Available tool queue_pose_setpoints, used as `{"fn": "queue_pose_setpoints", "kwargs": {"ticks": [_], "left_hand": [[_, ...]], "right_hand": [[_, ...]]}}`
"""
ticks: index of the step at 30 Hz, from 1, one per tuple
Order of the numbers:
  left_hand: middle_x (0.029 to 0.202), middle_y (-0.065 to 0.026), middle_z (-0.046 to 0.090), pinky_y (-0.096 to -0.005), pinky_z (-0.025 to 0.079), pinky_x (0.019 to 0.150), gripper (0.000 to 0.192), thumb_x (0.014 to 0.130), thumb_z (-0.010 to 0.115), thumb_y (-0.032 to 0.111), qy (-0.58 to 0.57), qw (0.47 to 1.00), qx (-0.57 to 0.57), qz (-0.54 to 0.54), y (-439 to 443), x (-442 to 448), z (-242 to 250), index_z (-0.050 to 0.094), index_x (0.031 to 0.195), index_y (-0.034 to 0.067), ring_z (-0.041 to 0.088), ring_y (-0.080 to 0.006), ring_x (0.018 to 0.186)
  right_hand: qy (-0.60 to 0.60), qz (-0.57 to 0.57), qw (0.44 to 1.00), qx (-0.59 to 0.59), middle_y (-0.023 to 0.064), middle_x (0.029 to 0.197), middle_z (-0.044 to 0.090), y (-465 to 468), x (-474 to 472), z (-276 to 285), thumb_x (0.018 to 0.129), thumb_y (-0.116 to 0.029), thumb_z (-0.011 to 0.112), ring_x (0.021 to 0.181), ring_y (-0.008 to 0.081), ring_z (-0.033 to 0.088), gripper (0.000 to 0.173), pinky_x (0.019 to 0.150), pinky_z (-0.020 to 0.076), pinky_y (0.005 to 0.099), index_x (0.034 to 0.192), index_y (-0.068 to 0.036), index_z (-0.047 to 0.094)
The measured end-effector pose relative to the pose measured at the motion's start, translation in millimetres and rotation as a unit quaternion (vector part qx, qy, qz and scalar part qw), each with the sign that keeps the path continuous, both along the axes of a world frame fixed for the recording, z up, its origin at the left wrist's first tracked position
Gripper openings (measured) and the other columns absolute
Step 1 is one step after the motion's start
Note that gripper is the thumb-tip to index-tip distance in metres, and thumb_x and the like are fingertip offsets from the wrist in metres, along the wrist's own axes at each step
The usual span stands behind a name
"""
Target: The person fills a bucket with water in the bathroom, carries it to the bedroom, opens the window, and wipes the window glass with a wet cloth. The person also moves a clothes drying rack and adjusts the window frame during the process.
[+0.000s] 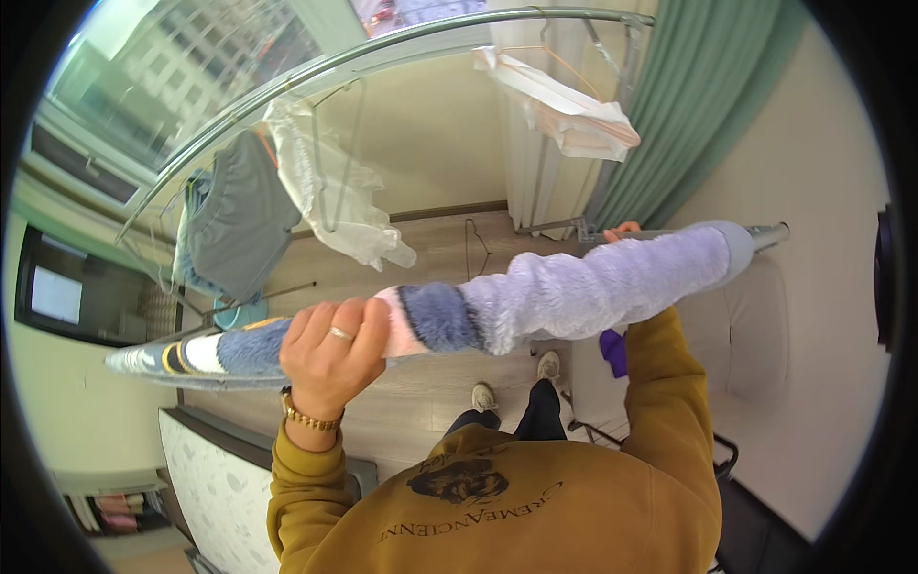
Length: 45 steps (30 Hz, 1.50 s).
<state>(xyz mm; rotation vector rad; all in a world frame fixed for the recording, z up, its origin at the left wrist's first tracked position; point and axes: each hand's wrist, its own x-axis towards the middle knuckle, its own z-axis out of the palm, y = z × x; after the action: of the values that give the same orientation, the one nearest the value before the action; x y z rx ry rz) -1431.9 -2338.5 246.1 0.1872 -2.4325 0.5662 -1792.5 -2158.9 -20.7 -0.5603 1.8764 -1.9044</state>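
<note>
A long board-like piece in plush fabric [588,287] spans the view before me, held up in front of my chest. Most of its right half is bunched lavender plush; the left half carries blue, pink, white and black patterned plush. My left hand [333,344] grips it from above near the pink band. Only some fingers of my right hand [622,231] show, at the far side by a grey metal bar [771,235]; the plush hides the rest, so its hold is unclear. At the right end, a smooth grey edge [737,251] is uncovered.
A metal clothes rail [401,32] crosses the far side by the window. On it hang grey shorts [247,215], white clear plastic [315,172] and a pale garment [566,104]. A green curtain [710,100], beige seat [753,330] and white-patterned bed [208,481] surround me.
</note>
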Motion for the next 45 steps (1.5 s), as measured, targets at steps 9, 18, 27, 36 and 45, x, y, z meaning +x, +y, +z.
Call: {"fn": "queue_pose_setpoints", "kwargs": {"ticks": [9, 18, 27, 36, 45], "left_hand": [[0.072, -0.0013, 0.053, -0.0266, 0.041, 0.052, 0.015, 0.065, 0.059, 0.002, -0.052, 0.997, 0.03, -0.042, -5, 51, -7, 0.059, 0.079, 0.007, 0.05, -0.0153, 0.057], [0.076, -0.0004, 0.054, -0.0275, 0.042, 0.054, 0.018, 0.065, 0.059, 0.002, -0.051, 0.995, 0.069, -0.049, 4, 65, -5, 0.06, 0.082, 0.008, 0.053, -0.0151, 0.06], [0.087, -0.0032, 0.059, -0.0357, 0.046, 0.08, 0.023, 0.073, 0.062, 0.009, 0.018, 0.996, 0.083, -0.012, 14, 56, -14, 0.063, 0.096, 0.008, 0.059, -0.02, 0.082], [0.112, -0.0102, 0.055, -0.0455, 0.039, 0.097, 0.041, 0.08, 0.055, 0.015, 0.026, 0.992, 0.108, 0.058, 13, 114, -12, 0.054, 0.121, 0.014, 0.052, -0.0256, 0.107], [0.095, -0.0052, 0.054, -0.0384, 0.042, 0.083, 0.026, 0.076, 0.055, 0.013, 0.049, 0.995, 0.083, -0.003, -53, 158, -16, 0.057, 0.102, 0.009, 0.053, -0.0205, 0.09]], "right_hand": [[0.137, -0.01, 0.975, 0.172, 0.0048, 0.084, 0.058, 36, 26, -61, 0.081, -0.013, 0.065, 0.077, 0.0125, 0.051, 0.022, 0.07, 0.0418, 0.0288, 0.086, -0.006, 0.045], [0.112, -0.046, 0.987, 0.103, 0.005, 0.085, 0.059, 58, 26, -111, 0.079, -0.01, 0.07, 0.08, 0.012, 0.054, 0.023, 0.072, 0.0457, 0.0273, 0.087, -0.006, 0.049], [0.132, 0.004, 0.988, 0.077, 0.0068, 0.084, 0.06, 61, 108, 4, 0.077, -0.013, 0.073, 0.078, 0.0179, 0.056, 0.029, 0.071, 0.0464, 0.0302, 0.096, -0.003, 0.054], [0.187, 0.334, 0.921, 0.067, 0.007, 0.084, 0.061, -64, 231, 76, 0.077, -0.015, 0.072, 0.078, 0.0187, 0.057, 0.026, 0.071, 0.0468, 0.0312, 0.094, -0.004, 0.055], [0.268, 0.362, 0.89, 0.071, 0.0071, 0.084, 0.062, -122, 293, 85, 0.077, -0.017, 0.07, 0.078, 0.0195, 0.058, 0.024, 0.071, 0.0472, 0.0323, 0.093, -0.005, 0.057]]}}
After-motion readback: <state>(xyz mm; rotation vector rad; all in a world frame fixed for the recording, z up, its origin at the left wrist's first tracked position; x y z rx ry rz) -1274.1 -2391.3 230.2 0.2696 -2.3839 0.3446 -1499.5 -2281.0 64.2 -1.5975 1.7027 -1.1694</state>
